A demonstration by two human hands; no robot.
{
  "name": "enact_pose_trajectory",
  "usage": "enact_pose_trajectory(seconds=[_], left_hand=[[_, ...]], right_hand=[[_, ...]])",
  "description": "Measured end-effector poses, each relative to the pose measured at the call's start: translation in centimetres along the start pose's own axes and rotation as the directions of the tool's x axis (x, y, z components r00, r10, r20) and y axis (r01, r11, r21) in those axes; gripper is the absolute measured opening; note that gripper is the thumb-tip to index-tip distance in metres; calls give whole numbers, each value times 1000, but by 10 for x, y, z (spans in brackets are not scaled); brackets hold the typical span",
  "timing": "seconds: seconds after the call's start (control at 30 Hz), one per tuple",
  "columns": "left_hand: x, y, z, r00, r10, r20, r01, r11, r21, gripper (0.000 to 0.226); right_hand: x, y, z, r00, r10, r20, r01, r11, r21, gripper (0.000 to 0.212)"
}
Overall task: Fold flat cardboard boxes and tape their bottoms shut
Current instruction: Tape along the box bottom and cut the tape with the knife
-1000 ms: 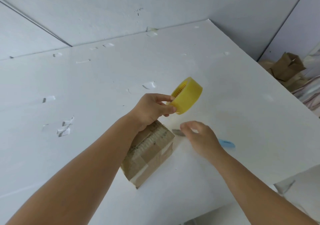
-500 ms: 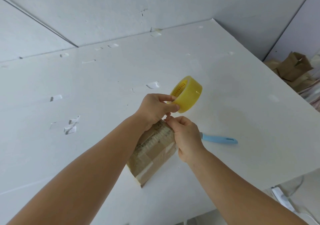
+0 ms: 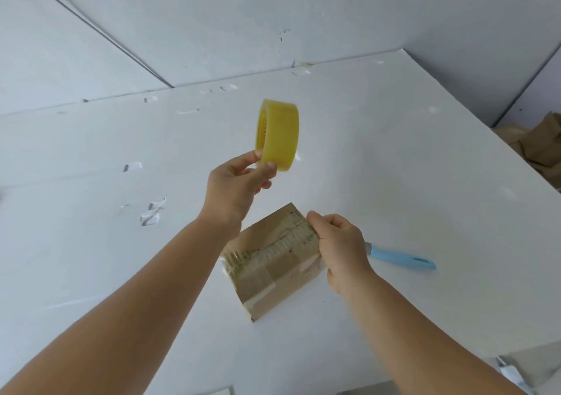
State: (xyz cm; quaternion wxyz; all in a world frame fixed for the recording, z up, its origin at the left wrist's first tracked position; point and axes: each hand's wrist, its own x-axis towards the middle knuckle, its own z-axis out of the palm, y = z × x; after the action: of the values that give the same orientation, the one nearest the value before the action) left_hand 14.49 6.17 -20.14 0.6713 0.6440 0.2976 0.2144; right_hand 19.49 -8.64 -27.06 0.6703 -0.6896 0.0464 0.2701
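A white table carries a small cardboard box, its taped face turned up, and every other thing sits around that box. The left hand hangs above and behind the box, clear of it, thumb and fingers pinching the lower rim of a yellow tape roll that stands on edge in the air, while the right hand rests at the box's right edge, fingers curled with the tips pressed together at the top right corner; whether they pinch a tape end cannot be told. Just right of the box, partly behind that hand, lies a blue-handled knife flat on the table, and left of the box, well apart, small tape scraps stick to the surface.
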Motion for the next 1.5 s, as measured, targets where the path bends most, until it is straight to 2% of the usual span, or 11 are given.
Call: enact_pose_trajectory(seconds=[0.3,0.43,0.57,0.67,0.77,0.9,1.03,1.23,1.3,1.37,1.5], left_hand=[[-43,-26,-19,981,69,-179,-70,998,0,17],[-41,-28,-16,972,84,-221,-85,996,7,17],[-42,-30,-16,967,99,-234,-96,995,23,18],[-43,-28,-15,967,104,-233,-100,995,29,18],[-46,-27,-17,966,90,-241,-89,996,15,19],[-50,-22,-15,966,32,-255,-40,999,-26,17],[-62,-19,-9,973,-117,-198,82,981,-173,17],[-71,-8,-6,998,-57,-1,53,928,-368,14],[-68,-1,-11,998,-15,59,35,935,-353,15],[-64,6,-16,987,13,160,38,950,-309,12],[-53,14,-20,945,-21,326,64,990,-122,16]], right_hand=[[4,-2,-9,992,83,95,-69,987,-145,33],[8,-2,-9,950,247,193,-219,964,-152,40],[8,12,-9,927,327,183,-300,940,-160,25],[4,13,-9,967,243,76,-224,954,-201,21],[-7,5,-14,1000,2,5,-1,996,-94,21],[-25,-3,-8,922,-234,309,312,921,-232,23],[-4,-26,-3,912,-229,340,331,901,-280,22],[20,-59,0,805,-110,583,392,836,-384,24],[22,-65,1,822,-168,543,383,870,-311,24],[21,-74,2,830,-186,526,266,961,-81,38],[13,-87,-2,744,-231,627,82,963,257,41]])
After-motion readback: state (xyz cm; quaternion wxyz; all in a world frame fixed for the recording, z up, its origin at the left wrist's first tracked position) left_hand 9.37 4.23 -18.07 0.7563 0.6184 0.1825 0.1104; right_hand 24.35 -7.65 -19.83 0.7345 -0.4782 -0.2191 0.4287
